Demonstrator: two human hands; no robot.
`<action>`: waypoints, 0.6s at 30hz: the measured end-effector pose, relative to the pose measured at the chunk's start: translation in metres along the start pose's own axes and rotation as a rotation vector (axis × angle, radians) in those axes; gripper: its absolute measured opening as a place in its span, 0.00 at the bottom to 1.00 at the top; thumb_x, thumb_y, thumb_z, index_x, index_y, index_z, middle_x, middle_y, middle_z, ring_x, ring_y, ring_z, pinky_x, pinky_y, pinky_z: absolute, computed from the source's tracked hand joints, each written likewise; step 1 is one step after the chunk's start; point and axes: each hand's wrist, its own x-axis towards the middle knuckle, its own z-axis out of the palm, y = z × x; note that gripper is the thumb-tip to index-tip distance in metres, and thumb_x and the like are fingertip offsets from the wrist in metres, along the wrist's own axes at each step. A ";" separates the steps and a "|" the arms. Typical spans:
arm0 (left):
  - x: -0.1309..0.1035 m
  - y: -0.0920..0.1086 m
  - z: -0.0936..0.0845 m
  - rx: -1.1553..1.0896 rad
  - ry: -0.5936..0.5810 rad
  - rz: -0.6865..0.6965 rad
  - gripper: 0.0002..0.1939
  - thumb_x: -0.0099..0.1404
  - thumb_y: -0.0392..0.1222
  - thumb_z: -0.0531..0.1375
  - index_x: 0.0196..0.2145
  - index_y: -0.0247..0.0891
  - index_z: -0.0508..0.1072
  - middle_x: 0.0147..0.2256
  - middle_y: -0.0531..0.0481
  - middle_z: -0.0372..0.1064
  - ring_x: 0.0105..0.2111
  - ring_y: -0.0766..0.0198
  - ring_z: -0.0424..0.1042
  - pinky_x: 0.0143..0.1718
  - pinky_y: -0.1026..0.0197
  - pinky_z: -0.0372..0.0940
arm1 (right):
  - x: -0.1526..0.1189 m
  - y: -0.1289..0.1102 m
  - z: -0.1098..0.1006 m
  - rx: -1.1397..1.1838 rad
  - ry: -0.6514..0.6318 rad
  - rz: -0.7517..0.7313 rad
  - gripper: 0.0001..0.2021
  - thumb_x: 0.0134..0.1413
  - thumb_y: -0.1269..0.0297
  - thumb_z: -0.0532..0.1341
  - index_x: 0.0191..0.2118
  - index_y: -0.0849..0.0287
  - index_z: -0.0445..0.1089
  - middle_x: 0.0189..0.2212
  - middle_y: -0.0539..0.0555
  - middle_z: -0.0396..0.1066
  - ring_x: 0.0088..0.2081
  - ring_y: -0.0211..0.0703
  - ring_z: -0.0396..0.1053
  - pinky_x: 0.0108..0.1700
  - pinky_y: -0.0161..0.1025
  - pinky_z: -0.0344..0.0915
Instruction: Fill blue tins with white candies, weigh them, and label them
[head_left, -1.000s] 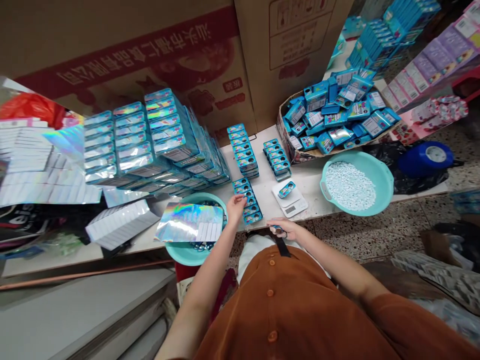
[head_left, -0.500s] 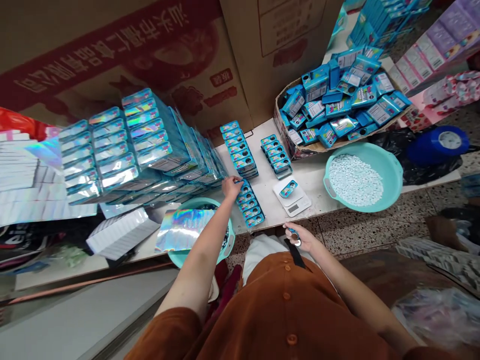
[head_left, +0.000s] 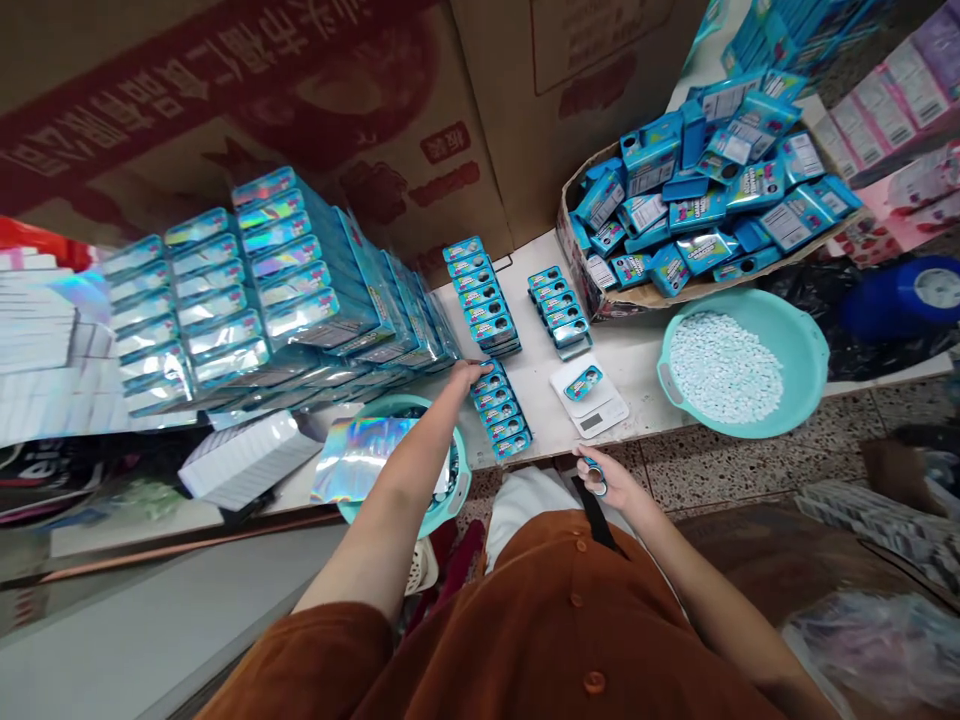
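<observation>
My left hand (head_left: 466,378) is at the back end of a short row of small blue candy boxes (head_left: 502,412), its fingers closed at the endmost box; their undersides are hidden. Close to my waist, my right hand (head_left: 616,482) is closed round a small round thing with a blue and silver rim (head_left: 596,477), too small to name surely. Between the hands, a white digital scale (head_left: 600,412) carries one blue candy box (head_left: 583,383), lying on its platform. Behind stand two more rows of boxes, the left row (head_left: 480,295) and the right row (head_left: 559,308).
A turquoise basin (head_left: 810,372) of white candies stands right, below a carton (head_left: 581,270) heaped with blue boxes. Wrapped box stacks (head_left: 300,300) fill the left. Another basin (head_left: 463,490), partly covered by shiny film (head_left: 360,455), is under my left forearm. Large cardboard (head_left: 517,150) rises behind.
The view has shifted slightly. My left hand stays at the back end of the front row, and my right hand has turned the round thing a little. The box remains on the scale.
</observation>
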 end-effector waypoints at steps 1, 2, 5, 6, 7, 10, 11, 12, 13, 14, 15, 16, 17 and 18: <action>0.002 0.000 0.001 -0.008 -0.011 -0.004 0.18 0.38 0.39 0.72 0.28 0.34 0.74 0.31 0.42 0.76 0.33 0.53 0.75 0.37 0.55 0.67 | 0.000 0.000 0.000 0.017 -0.002 0.002 0.14 0.46 0.57 0.67 0.33 0.60 0.66 0.17 0.43 0.57 0.16 0.27 0.48 0.12 0.25 0.41; 0.003 0.001 0.002 -0.014 -0.018 -0.007 0.18 0.38 0.39 0.72 0.29 0.33 0.74 0.31 0.42 0.76 0.32 0.53 0.75 0.37 0.55 0.67 | 0.000 -0.001 -0.001 0.035 -0.006 0.005 0.13 0.46 0.57 0.67 0.32 0.59 0.65 0.17 0.43 0.57 0.16 0.27 0.47 0.12 0.26 0.40; 0.004 0.003 0.002 -0.020 -0.016 -0.005 0.19 0.39 0.38 0.72 0.32 0.33 0.75 0.34 0.42 0.76 0.34 0.54 0.75 0.37 0.56 0.68 | 0.000 -0.003 0.001 0.075 -0.025 0.007 0.12 0.47 0.59 0.66 0.32 0.57 0.63 0.17 0.43 0.56 0.15 0.27 0.46 0.13 0.26 0.40; 0.003 0.004 0.001 -0.016 -0.008 -0.003 0.21 0.39 0.39 0.72 0.33 0.33 0.75 0.35 0.41 0.76 0.35 0.53 0.75 0.38 0.56 0.68 | 0.000 -0.004 0.002 0.079 -0.029 0.006 0.12 0.48 0.58 0.65 0.32 0.57 0.62 0.17 0.43 0.56 0.16 0.28 0.46 0.13 0.27 0.40; 0.000 0.005 0.001 -0.011 0.001 -0.003 0.23 0.39 0.39 0.72 0.35 0.33 0.74 0.38 0.40 0.75 0.38 0.52 0.74 0.39 0.56 0.67 | 0.000 -0.006 0.004 0.078 -0.032 0.003 0.11 0.49 0.58 0.64 0.31 0.57 0.62 0.17 0.43 0.55 0.16 0.28 0.47 0.13 0.27 0.40; -0.020 0.003 -0.001 0.040 0.108 0.098 0.31 0.43 0.44 0.71 0.45 0.35 0.71 0.48 0.39 0.70 0.48 0.51 0.70 0.48 0.55 0.64 | 0.001 -0.013 0.012 0.071 -0.035 -0.011 0.11 0.52 0.57 0.62 0.30 0.57 0.60 0.16 0.42 0.53 0.16 0.28 0.46 0.14 0.27 0.39; -0.033 0.000 -0.001 0.069 0.181 0.174 0.33 0.45 0.47 0.70 0.49 0.35 0.69 0.51 0.38 0.67 0.51 0.50 0.67 0.51 0.54 0.61 | 0.001 -0.016 0.015 0.072 -0.035 -0.020 0.11 0.52 0.57 0.62 0.30 0.57 0.60 0.16 0.42 0.52 0.16 0.28 0.46 0.14 0.27 0.39; -0.049 -0.005 0.000 0.102 0.260 0.271 0.35 0.48 0.50 0.68 0.52 0.36 0.66 0.54 0.38 0.64 0.54 0.50 0.63 0.54 0.54 0.58 | 0.001 -0.018 0.018 0.072 -0.034 -0.029 0.12 0.53 0.57 0.61 0.29 0.57 0.60 0.16 0.42 0.52 0.16 0.29 0.46 0.14 0.28 0.39; -0.069 -0.010 0.002 0.135 0.330 0.377 0.36 0.51 0.52 0.66 0.55 0.35 0.63 0.55 0.37 0.61 0.57 0.50 0.60 0.57 0.53 0.56 | 0.002 -0.021 0.021 0.071 -0.032 -0.037 0.12 0.52 0.56 0.61 0.29 0.57 0.60 0.16 0.42 0.52 0.16 0.29 0.46 0.14 0.28 0.39; -0.091 -0.017 0.006 0.163 0.372 0.487 0.36 0.54 0.53 0.65 0.56 0.35 0.62 0.56 0.36 0.59 0.58 0.49 0.57 0.58 0.52 0.53 | 0.002 -0.022 0.024 0.070 -0.030 -0.041 0.12 0.52 0.56 0.62 0.28 0.57 0.59 0.16 0.42 0.52 0.16 0.29 0.46 0.14 0.28 0.39; -0.116 -0.024 0.011 0.182 0.363 0.594 0.33 0.56 0.52 0.63 0.56 0.36 0.61 0.56 0.37 0.59 0.59 0.50 0.56 0.59 0.52 0.51 | 0.003 -0.023 0.027 0.067 -0.028 -0.040 0.13 0.52 0.56 0.62 0.28 0.57 0.59 0.16 0.42 0.53 0.16 0.28 0.46 0.14 0.28 0.38; -0.141 -0.032 0.018 0.189 0.307 0.693 0.29 0.58 0.50 0.61 0.55 0.38 0.62 0.55 0.39 0.61 0.58 0.51 0.57 0.59 0.51 0.51 | 0.004 -0.024 0.029 0.064 -0.024 -0.034 0.13 0.51 0.56 0.63 0.27 0.57 0.59 0.16 0.42 0.53 0.16 0.28 0.45 0.14 0.28 0.38; -0.166 -0.040 0.026 0.185 0.222 0.775 0.25 0.60 0.49 0.60 0.53 0.40 0.65 0.52 0.40 0.63 0.55 0.51 0.59 0.58 0.51 0.52 | 0.006 -0.024 0.031 0.060 -0.018 -0.027 0.14 0.50 0.56 0.63 0.27 0.57 0.59 0.16 0.42 0.54 0.16 0.28 0.45 0.14 0.29 0.38; -0.188 -0.048 0.035 0.180 0.119 0.846 0.20 0.62 0.47 0.59 0.51 0.41 0.67 0.49 0.41 0.65 0.52 0.52 0.62 0.56 0.52 0.54 | 0.007 -0.023 0.034 0.052 -0.009 -0.020 0.14 0.50 0.56 0.64 0.27 0.57 0.59 0.16 0.42 0.55 0.15 0.28 0.46 0.14 0.29 0.38</action>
